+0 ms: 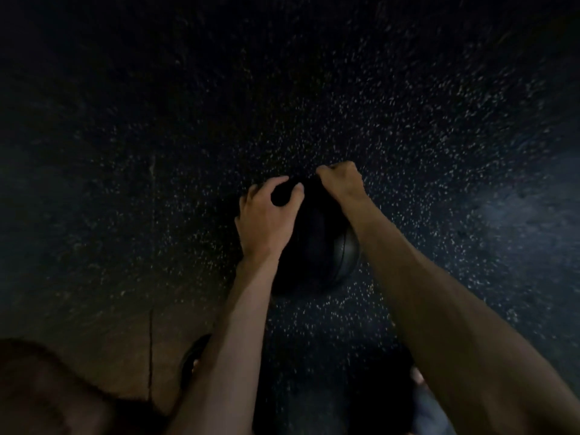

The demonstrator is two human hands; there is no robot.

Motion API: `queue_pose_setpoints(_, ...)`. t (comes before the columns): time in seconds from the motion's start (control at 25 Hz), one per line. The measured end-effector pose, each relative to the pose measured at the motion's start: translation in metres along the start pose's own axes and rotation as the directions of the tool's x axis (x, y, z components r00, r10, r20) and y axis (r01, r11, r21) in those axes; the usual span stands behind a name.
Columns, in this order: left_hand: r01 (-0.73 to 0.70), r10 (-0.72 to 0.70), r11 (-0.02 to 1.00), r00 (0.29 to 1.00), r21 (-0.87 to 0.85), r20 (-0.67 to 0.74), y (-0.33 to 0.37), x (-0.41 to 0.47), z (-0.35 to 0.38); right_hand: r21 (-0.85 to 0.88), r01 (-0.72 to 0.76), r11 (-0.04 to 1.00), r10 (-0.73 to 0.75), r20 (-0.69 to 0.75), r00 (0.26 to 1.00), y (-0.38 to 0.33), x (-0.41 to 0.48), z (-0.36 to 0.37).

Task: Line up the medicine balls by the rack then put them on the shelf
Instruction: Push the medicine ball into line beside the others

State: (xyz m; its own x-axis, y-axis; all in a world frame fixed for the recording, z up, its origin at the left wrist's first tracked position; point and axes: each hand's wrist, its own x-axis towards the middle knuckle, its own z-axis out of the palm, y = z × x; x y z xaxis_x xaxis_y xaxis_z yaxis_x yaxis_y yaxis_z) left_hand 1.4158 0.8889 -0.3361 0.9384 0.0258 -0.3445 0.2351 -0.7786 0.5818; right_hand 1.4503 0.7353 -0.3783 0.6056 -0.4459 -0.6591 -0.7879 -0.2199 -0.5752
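No writing, label, brand or number can be read anywhere; the view is dim; the ball [335, 259] shows only a dark seam line; the floor [314, 89] only pale specks.

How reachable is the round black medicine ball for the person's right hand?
Yes, probably: the right hand lies curled on the far side of the round black medicine ball, nothing in between.
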Motion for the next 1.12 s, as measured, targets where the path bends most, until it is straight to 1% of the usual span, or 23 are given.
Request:
queue_pose_setpoints(0.08, 0.127, -0.122, 0.991, 0.986, -0.032, 0.111, 0.013, 0.043, -0.008, 0.032, 0.146, 0.989, -0.146, -0.009, 0.989, -0.015, -0.001, -0.005)
queue_pose_setpoints(0.16, 0.203, -0.194, 0.979, 0.956, -0.019, 0.219, 0.023, 0.084, -0.019, 0.020, 0.282, 0.959, -0.281, -0.030, 0.959, -0.023, -0.020, -0.004)
queue_pose_setpoints(0.24, 0.223, -0.215, 0.975, 0.931, 0.008, 0.296, 0.029, 0.116, -0.025, -0.043, 0.393, 0.918, -0.396, -0.113, 0.911, -0.012, -0.049, 0.006)
queue_pose_setpoints(0.32, 0.204, -0.209, 0.978, 0.932, 0.049, 0.297, 0.029, 0.130, -0.028, -0.106, 0.453, 0.885, -0.465, -0.236, 0.854, 0.006, -0.084, 0.023)
queue_pose_setpoints(0.4, 0.177, -0.193, 0.980, 0.952, 0.086, 0.239, 0.026, 0.126, -0.031, -0.166, 0.430, 0.888, -0.461, -0.337, 0.821, 0.020, -0.109, 0.041)
queue_pose_setpoints(0.48, 0.162, -0.160, 0.987, 0.972, 0.001, 0.171, 0.020, 0.106, -0.038, -0.210, 0.372, 0.904, -0.426, -0.370, 0.826, 0.011, -0.108, 0.050)
queue_pose_setpoints(0.56, 0.108, -0.101, 0.988, 0.992, -0.109, 0.073, 0.009, 0.071, -0.042, -0.233, 0.284, 0.930, -0.352, -0.346, 0.870, -0.020, -0.087, 0.047)
queue_pose_setpoints(0.64, 0.018, -0.016, 0.988, 1.000, -0.153, 0.012, -0.004, 0.032, -0.041, -0.221, 0.191, 0.956, -0.250, -0.283, 0.926, -0.055, -0.056, 0.033)
queue_pose_setpoints(0.72, -0.063, 0.071, 0.981, 0.997, -0.182, 0.036, -0.015, 0.012, -0.038, -0.164, 0.126, 0.978, -0.159, -0.208, 0.965, -0.075, -0.037, 0.018)
queue_pose_setpoints(0.76, -0.108, 0.118, 0.981, 0.991, -0.161, 0.056, -0.020, 0.010, -0.037, -0.145, 0.122, 0.982, -0.149, -0.197, 0.969, -0.077, -0.037, 0.015)
queue_pose_setpoints(0.8, -0.133, 0.144, 0.982, 0.986, -0.134, 0.080, -0.022, 0.012, -0.037, -0.123, 0.141, 0.982, -0.164, -0.206, 0.965, -0.072, -0.043, 0.013)
queue_pose_setpoints(0.88, -0.104, 0.113, 0.992, 0.984, -0.071, 0.137, -0.015, 0.021, -0.038, -0.109, 0.244, 0.964, -0.265, -0.280, 0.923, -0.045, -0.073, 0.019)
queue_pose_setpoints(0.92, -0.076, 0.084, 0.996, 0.985, -0.056, 0.153, -0.005, 0.029, -0.039, -0.149, 0.303, 0.941, -0.337, -0.328, 0.883, -0.026, -0.092, 0.028)
queue_pose_setpoints(0.96, -0.047, 0.056, 0.997, 0.984, -0.057, 0.167, 0.006, 0.040, -0.041, -0.223, 0.344, 0.912, -0.404, -0.347, 0.847, -0.011, -0.109, 0.039)
queue_pose_setpoints(1.0, -0.020, 0.032, 0.998, 0.981, -0.065, 0.191, 0.018, 0.051, -0.044, -0.297, 0.362, 0.884, -0.453, -0.346, 0.821, 0.004, -0.118, 0.049)
queue_pose_setpoints(1.04, -0.010, 0.022, 0.998, 0.977, -0.058, 0.212, 0.031, 0.061, -0.048, -0.340, 0.359, 0.870, -0.470, -0.348, 0.811, 0.013, -0.121, 0.055)
queue_pose_setpoints(1.12, -0.034, 0.030, 0.999, 0.962, 0.012, 0.272, 0.054, 0.083, -0.058, -0.337, 0.322, 0.885, -0.439, -0.369, 0.819, 0.007, -0.104, 0.052)
